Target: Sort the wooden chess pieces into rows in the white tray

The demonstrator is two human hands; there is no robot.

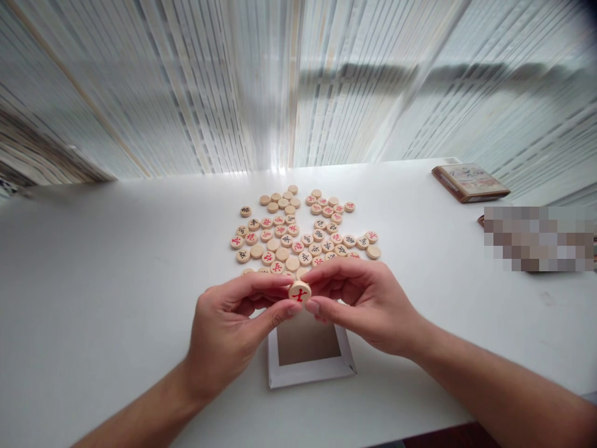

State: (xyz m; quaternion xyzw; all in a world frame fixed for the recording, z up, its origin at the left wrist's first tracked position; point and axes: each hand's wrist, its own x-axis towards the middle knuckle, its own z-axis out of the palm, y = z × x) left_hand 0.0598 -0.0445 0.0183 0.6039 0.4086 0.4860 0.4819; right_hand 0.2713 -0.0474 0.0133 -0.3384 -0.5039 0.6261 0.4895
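Between my two hands is a round wooden Chinese chess piece [299, 292] with a red character facing me. My left hand [237, 317] pinches its left side between thumb and forefinger. On the other side, my right hand [361, 302] grips it the same way. Beneath the hands sits a shallow white-rimmed box [312, 375] with a brown inside, its far part hidden by my fingers. Beyond them, many more chess pieces [297, 247] lie loosely spread, with red or black characters, and several pieces [282, 203] at the back show blank faces.
All of this is on a white table [116, 280]. A brown-edged box with a printed top [471, 180] lies at the back right, and a blurred-out item [536, 239] is nearer on the right. Striped curtains [261, 87] hang behind the table's far edge.
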